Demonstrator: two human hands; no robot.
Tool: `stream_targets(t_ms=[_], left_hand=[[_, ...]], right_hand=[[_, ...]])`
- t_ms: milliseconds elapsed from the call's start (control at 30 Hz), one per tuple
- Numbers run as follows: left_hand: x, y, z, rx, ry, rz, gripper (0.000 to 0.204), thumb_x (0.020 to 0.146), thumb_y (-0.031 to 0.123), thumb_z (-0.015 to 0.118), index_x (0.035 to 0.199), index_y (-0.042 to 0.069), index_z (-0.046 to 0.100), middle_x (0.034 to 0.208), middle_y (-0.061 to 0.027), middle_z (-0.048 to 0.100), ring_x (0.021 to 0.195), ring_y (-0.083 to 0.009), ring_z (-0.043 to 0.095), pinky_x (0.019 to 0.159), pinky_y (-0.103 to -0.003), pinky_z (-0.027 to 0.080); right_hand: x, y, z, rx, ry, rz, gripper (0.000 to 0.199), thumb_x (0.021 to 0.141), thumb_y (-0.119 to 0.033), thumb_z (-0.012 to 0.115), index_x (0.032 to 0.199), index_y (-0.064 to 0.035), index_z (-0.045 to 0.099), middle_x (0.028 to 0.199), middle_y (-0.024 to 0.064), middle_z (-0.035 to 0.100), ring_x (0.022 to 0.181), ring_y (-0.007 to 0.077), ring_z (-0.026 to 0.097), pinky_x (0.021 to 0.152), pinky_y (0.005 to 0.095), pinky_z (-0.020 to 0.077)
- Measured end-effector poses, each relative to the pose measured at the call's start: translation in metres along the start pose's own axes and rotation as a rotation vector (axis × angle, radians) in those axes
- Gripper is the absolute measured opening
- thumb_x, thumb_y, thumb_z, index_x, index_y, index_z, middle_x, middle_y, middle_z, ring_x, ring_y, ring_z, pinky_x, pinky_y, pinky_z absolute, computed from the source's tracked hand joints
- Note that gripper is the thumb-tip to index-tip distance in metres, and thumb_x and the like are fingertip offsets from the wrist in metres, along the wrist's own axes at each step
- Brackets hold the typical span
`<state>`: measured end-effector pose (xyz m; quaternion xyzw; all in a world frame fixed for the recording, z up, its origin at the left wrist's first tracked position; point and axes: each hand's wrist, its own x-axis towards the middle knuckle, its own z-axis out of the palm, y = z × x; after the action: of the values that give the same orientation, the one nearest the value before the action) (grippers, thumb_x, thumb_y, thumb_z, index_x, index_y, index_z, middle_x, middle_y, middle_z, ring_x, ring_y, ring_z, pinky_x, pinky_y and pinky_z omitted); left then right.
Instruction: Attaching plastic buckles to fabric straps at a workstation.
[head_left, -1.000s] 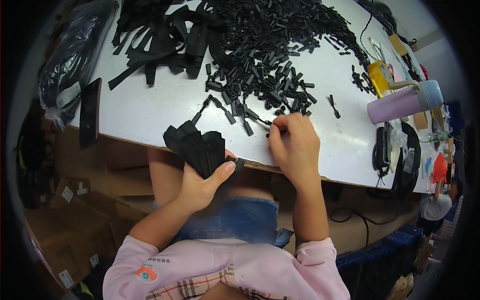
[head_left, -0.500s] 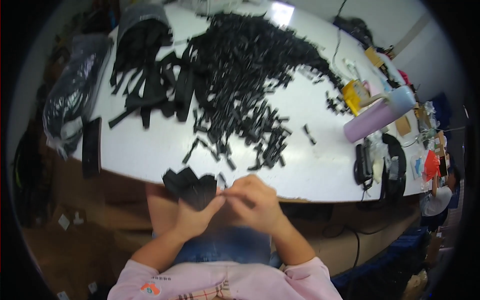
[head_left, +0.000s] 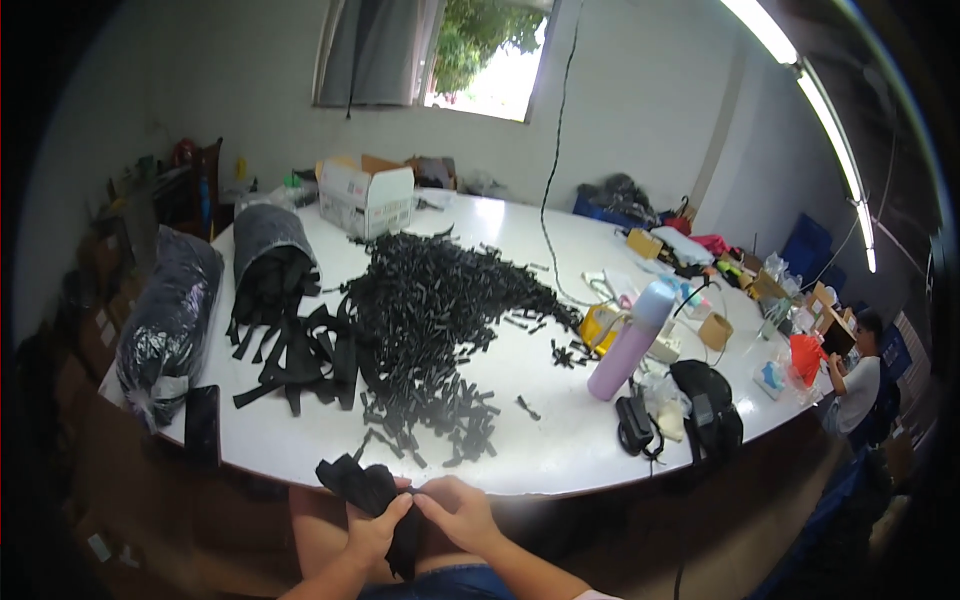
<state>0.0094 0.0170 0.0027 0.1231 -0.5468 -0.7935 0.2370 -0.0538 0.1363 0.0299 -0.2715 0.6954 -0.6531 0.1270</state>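
Note:
A bunch of black fabric straps (head_left: 358,482) is gripped in my left hand (head_left: 372,535) at the table's front edge, its folded ends standing above the fingers. My right hand (head_left: 460,515) is closed in a pinch against the left thumb, on the edge of a black strap (head_left: 403,550) that hangs down between the hands. The pinched spot itself is too small to make out. Beyond the hands, a big heap of short black strap pieces (head_left: 430,310) spreads over the white table (head_left: 560,450).
Long black straps (head_left: 300,350) spill from a grey plastic bag (head_left: 270,232) at left, beside a full bag (head_left: 170,320). A purple bottle (head_left: 625,350), a black pouch (head_left: 705,405) and a yellow packet (head_left: 600,328) stand right. A white box (head_left: 365,197) is behind; another person (head_left: 858,375) sits far right.
The view has tilted up, bringing the window and back wall into sight. Both hands stay together at the table edge; a strap now hangs lower between them.

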Motion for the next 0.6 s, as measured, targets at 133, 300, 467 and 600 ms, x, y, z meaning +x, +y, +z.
stream_targets(t_ms=[133,300,467,600], left_hand=[[-0.004,0.004,0.009,-0.005,0.024,0.127,0.017,0.072,0.002,0.062,0.086,0.002,0.054,0.082,-0.0028,0.054,0.077,-0.0104,0.052,0.071,-0.022,0.042],[-0.009,0.006,0.009,0.016,0.025,0.205,0.017,0.072,0.001,0.061,0.087,0.002,0.053,0.082,-0.0023,0.053,0.075,-0.0098,0.051,0.069,-0.022,0.042],[-0.011,0.008,0.011,0.022,0.055,0.237,0.016,0.072,0.000,0.060,0.086,0.002,0.053,0.081,-0.0020,0.053,0.074,-0.0092,0.051,0.068,-0.021,0.041],[-0.012,0.016,0.011,-0.062,0.033,0.148,0.017,0.070,0.000,0.061,0.086,0.001,0.054,0.080,-0.0024,0.054,0.071,-0.0098,0.051,0.067,-0.021,0.042]], right_hand=[[-0.004,0.005,0.009,0.138,0.042,-0.044,0.011,0.076,-0.009,0.059,0.082,-0.0007,0.056,0.070,0.0010,0.056,0.064,0.0061,0.050,0.059,0.0189,0.0404],[-0.008,0.005,0.013,0.238,0.031,-0.051,0.008,0.078,-0.004,0.057,0.084,0.0002,0.054,0.074,-0.0006,0.055,0.067,0.0030,0.051,0.060,0.0154,0.0410],[-0.008,0.003,0.015,0.184,0.044,-0.121,0.007,0.078,-0.003,0.056,0.084,0.0000,0.054,0.075,-0.0010,0.055,0.068,0.0028,0.050,0.060,0.0151,0.0405],[-0.006,0.003,0.012,0.285,-0.018,-0.063,0.008,0.078,-0.006,0.057,0.084,-0.0012,0.054,0.071,-0.0006,0.054,0.061,0.0033,0.049,0.054,0.0156,0.0394]])
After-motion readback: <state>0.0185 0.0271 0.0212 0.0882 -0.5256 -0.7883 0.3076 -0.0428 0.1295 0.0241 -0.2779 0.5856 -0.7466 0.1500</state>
